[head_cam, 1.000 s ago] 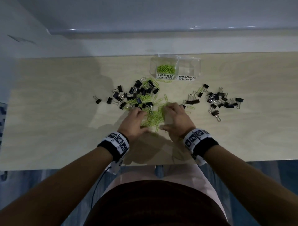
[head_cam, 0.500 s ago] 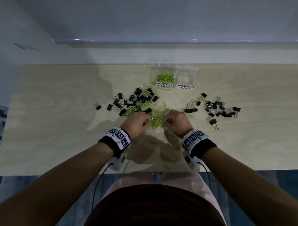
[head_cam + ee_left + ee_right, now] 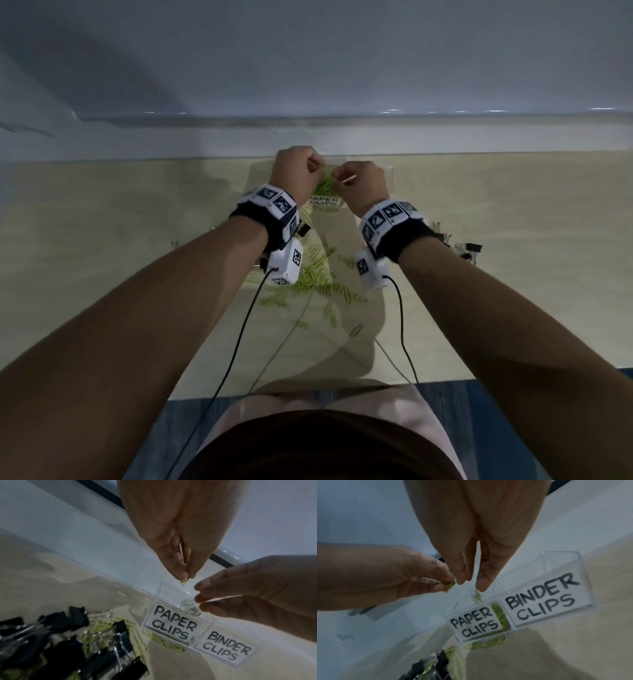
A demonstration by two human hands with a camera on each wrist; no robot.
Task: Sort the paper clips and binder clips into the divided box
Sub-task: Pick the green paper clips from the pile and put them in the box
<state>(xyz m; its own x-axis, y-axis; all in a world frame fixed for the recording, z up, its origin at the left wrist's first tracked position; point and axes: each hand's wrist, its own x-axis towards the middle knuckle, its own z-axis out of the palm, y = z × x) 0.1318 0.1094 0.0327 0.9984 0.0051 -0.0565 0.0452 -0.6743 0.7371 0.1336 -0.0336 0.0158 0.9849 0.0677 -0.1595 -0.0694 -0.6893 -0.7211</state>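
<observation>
The clear divided box [image 3: 387, 168] stands at the table's far edge, labelled PAPER CLIPS [image 3: 173, 623] and BINDER CLIPS [image 3: 539, 601]. Both hands hover over the paper-clip compartment, which holds green clips [image 3: 500, 616]. My left hand [image 3: 317, 168] pinches a small bunch of green paper clips [image 3: 449, 586]; one dangles from its fingertips [image 3: 183, 582]. My right hand [image 3: 471, 584] has thumb and fingers slightly parted, and green clips [image 3: 477, 597] drop below them into the box. The binder-clip compartment looks empty.
Loose green paper clips [image 3: 315, 274] lie scattered on the wooden table [image 3: 102, 257] under my wrists. Black binder clips lie left of the box [image 3: 60, 635] and at the right [image 3: 467, 248]. A wall rises just behind the box.
Both hands lifted off the pile of green clips and travelled forward to the box with clips pinched in them. The right hand's fingers have now parted.
</observation>
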